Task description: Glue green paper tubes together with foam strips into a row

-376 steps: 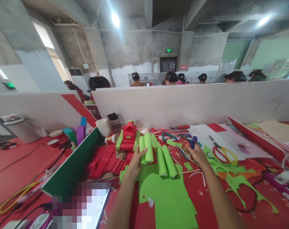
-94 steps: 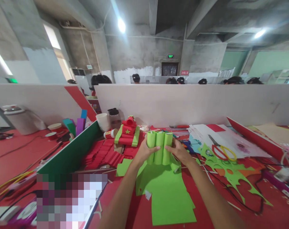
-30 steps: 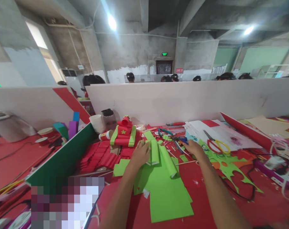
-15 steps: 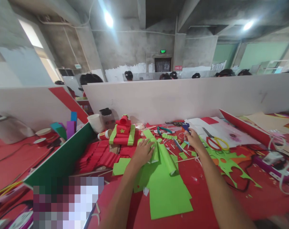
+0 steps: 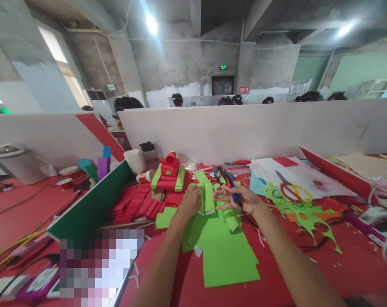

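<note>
My left hand [image 5: 191, 201] is closed on the left side of a rolled green paper piece [image 5: 209, 201], holding it on the table. In my right hand [image 5: 248, 201] is a blue hot glue gun [image 5: 235, 194] with an orange trigger and a dark cord; several of its fingers are stretched toward the roll. Partly hidden below that hand lies another green roll [image 5: 232, 222]. Flat green sheets [image 5: 230, 264] spread beneath the rolls. Behind my left hand stands a red and green paper model [image 5: 168, 172] with a yellow star.
Yellow and red-handled scissors [image 5: 294, 189] lie on the right near cut green scraps [image 5: 300, 217]. Folded red strips [image 5: 134, 200] are piled at left by a green divider [image 5: 88, 204]. A white cup [image 5: 134, 160] stands behind. A white partition [image 5: 212, 132] closes the back.
My right hand has lifted the glue gun and brought it left, beside the rolls. My left hand stays at the green roll, its fingers now more curled. The view has shifted slightly left.
</note>
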Motion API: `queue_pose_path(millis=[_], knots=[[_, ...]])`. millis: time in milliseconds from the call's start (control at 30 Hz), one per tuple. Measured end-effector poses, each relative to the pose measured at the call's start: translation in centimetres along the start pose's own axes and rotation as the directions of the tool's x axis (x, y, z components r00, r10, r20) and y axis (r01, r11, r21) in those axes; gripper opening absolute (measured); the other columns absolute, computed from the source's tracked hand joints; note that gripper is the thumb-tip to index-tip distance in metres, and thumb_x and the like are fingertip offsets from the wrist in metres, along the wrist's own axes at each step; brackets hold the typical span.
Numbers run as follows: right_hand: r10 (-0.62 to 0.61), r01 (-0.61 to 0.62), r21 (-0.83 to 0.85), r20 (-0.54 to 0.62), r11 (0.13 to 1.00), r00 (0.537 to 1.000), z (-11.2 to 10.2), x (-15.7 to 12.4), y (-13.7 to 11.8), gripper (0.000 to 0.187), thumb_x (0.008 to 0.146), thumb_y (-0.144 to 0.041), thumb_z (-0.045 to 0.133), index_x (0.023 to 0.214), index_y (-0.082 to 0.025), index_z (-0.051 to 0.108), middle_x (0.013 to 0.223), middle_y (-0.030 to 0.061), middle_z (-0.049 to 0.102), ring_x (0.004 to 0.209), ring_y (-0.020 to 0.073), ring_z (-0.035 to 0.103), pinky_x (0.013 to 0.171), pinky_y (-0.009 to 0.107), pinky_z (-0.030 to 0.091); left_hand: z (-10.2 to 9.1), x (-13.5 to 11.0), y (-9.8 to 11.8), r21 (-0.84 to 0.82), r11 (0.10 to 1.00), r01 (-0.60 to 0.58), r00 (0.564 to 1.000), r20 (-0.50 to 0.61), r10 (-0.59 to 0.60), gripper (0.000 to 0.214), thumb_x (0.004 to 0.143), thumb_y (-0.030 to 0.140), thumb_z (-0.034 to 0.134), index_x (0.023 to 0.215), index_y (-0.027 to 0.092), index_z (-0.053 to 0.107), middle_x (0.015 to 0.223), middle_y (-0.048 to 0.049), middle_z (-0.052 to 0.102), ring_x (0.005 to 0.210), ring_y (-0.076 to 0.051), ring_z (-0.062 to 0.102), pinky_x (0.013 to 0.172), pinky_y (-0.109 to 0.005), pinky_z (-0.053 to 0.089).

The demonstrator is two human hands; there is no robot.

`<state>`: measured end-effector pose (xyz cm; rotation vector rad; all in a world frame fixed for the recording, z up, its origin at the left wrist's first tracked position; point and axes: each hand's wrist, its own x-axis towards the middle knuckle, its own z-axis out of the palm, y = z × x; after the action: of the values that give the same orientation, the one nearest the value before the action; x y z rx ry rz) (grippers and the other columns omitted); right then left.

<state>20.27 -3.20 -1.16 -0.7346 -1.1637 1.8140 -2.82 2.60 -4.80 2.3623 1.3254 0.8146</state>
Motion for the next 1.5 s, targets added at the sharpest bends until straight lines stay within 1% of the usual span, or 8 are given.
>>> queue_pose_path(millis=[100, 167, 433, 667, 900, 1100, 1333, 1500], knots=[[0.038, -0.038, 0.004, 0.022, 0.999, 0.999, -0.4, 0.0, -0.2, 0.026, 0.080, -0.036, 0.067, 0.097, -0.017, 0.063, 0.107, 0.0148, 0.070, 0.109, 0.0300, 0.064, 0.091, 0.056, 0.050, -0.2, 0.1, -0.3, 0.136, 0.991, -0.005, 1.000, 0.001, 0.005, 0.056, 0.071, -0.001, 0.042, 0.124, 0.011, 0.056, 0.125, -0.0158, 0.057, 0.123, -0.025, 0.047, 0.109, -0.040, 0.033], [0.056, -0.056, 0.003, 0.013, 0.998, 0.998, -0.8, -0.1, -0.4, 0.024, 0.080, -0.033, 0.066, 0.098, -0.017, 0.062, 0.110, 0.0146, 0.069, 0.111, 0.0296, 0.063, 0.092, 0.059, 0.047, -0.5, 0.0, -0.2, 0.142, 0.987, 0.071, 0.997, -0.022, -0.069, 0.056, 0.069, -0.001, 0.044, 0.122, 0.011, 0.057, 0.127, -0.0162, 0.055, 0.123, -0.026, 0.048, 0.107, -0.040, 0.035], [0.053, -0.049, 0.035, -0.120, 0.998, 0.991, -3.2, -0.8, -1.4, 0.012, 0.082, -0.022, 0.063, 0.092, -0.016, 0.063, 0.119, 0.0138, 0.067, 0.120, 0.0291, 0.057, 0.095, 0.058, 0.047, -0.9, -0.2, 0.2, 0.086, 0.927, 0.365, 0.931, -0.031, -0.364, 0.044, 0.083, 0.015, 0.047, 0.125, 0.021, 0.055, 0.135, -0.0158, 0.051, 0.092, -0.027, 0.065, 0.080, -0.041, 0.049], [-0.096, 0.114, 0.080, -0.198, 0.990, 0.975, -2.2, 0.2, -1.0, 0.011, 0.080, -0.022, 0.068, 0.089, -0.017, 0.065, 0.115, 0.0145, 0.068, 0.116, 0.0295, 0.060, 0.098, 0.050, 0.049, -1.4, -0.3, 0.8, 0.162, 0.913, 0.374, 0.927, -0.030, -0.374, 0.043, 0.085, 0.022, 0.046, 0.127, 0.023, 0.053, 0.131, -0.0165, 0.054, 0.100, -0.032, 0.063, 0.080, -0.040, 0.047], [-0.065, 0.054, -0.044, -0.291, 0.998, 0.955, 0.0, 2.7, 2.4, 0.029, 0.073, -0.027, 0.077, 0.098, -0.024, 0.064, 0.117, 0.0074, 0.067, 0.117, 0.0253, 0.059, 0.090, 0.040, 0.055, -1.4, -0.3, 1.0, 0.111, 0.920, 0.376, 0.927, -0.045, -0.374, 0.042, 0.082, 0.018, 0.047, 0.123, 0.023, 0.056, 0.126, -0.0162, 0.056, 0.102, -0.032, 0.062, 0.085, -0.041, 0.046], [-0.030, 0.008, -0.067, -0.337, 0.998, 0.941, 0.3, 3.2, 3.3, 0.031, 0.073, -0.031, 0.077, 0.101, -0.027, 0.065, 0.109, 0.0028, 0.068, 0.105, 0.0202, 0.064, 0.072, 0.030, 0.061, -1.1, -0.1, 0.4, -0.055, 0.927, 0.372, 0.926, -0.049, -0.374, 0.043, 0.078, 0.015, 0.053, 0.120, 0.020, 0.058, 0.125, -0.0179, 0.057, 0.104, -0.033, 0.061, 0.088, -0.043, 0.044], [-0.101, 0.093, -0.041, -0.323, 0.995, 0.941, 0.1, 3.4, 3.1, 0.023, 0.077, -0.027, 0.073, 0.098, -0.024, 0.065, 0.097, 0.0020, 0.072, 0.084, 0.0166, 0.069, 0.065, 0.027, 0.061, -0.8, 0.4, -0.2, -0.239, 0.913, 0.330, 0.938, -0.022, -0.345, 0.043, 0.079, 0.016, 0.055, 0.122, 0.019, 0.057, 0.117, -0.0133, 0.065, 0.103, -0.026, 0.062, 0.088, -0.035, 0.046], [-0.216, 0.237, 0.043, -0.281, 0.971, 0.935, 0.0, 3.0, 1.8, 0.022, 0.080, -0.026, 0.071, 0.100, -0.021, 0.063, 0.109, 0.0067, 0.071, 0.101, 0.0213, 0.067, 0.081, 0.032, 0.059, -0.8, 0.6, 0.3, -0.383, 0.868, 0.317, 0.940, 0.004, -0.342, 0.039, 0.086, 0.032, 0.051, 0.119, 0.015, 0.060, 0.113, -0.0141, 0.068, 0.103, -0.026, 0.063, 0.088, -0.034, 0.047]])
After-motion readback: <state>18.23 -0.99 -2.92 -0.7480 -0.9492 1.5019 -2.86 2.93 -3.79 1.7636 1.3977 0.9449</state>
